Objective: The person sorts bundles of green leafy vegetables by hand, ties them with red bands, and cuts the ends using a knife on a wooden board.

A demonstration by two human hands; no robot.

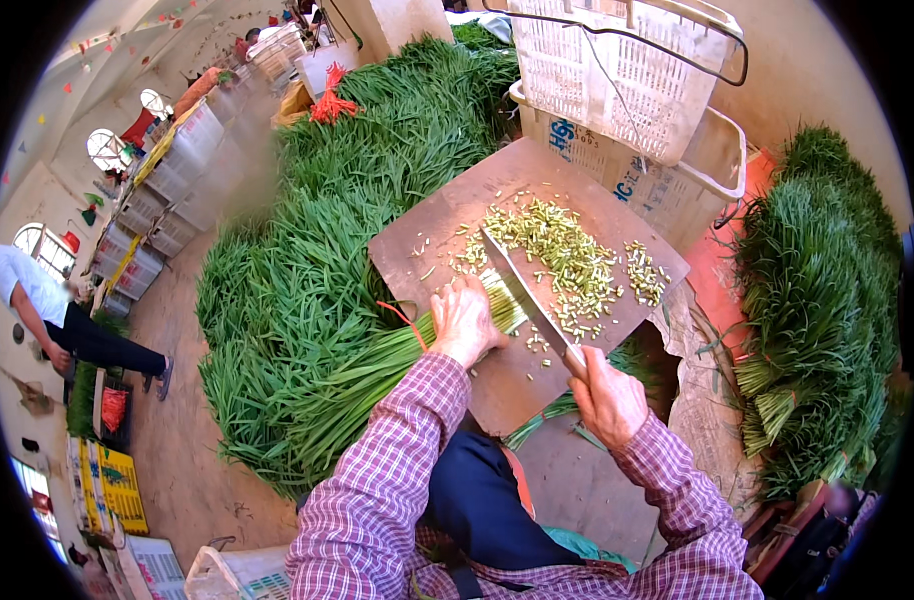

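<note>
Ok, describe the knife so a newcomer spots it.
Find the brown board at centre. The right hand is at its near edge. That hand grips the knife: long, straight-bladed, unlike the short cut pieces and bundled green stems beside it.

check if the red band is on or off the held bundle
On: the red band lies across the stalks of the bundle, beside the left hand.

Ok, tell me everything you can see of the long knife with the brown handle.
The long, narrow, grey, metal-looking knife has a straight blade and a light-brown, wood-looking handle, gripped in the person's right hand. It slants up and leftward over the flat brown board, tip beside small pale-green chopped pieces, blade running just right of the cut ends of the green stalk bundle. Whether its edge touches board or stalks is unclear.
</note>
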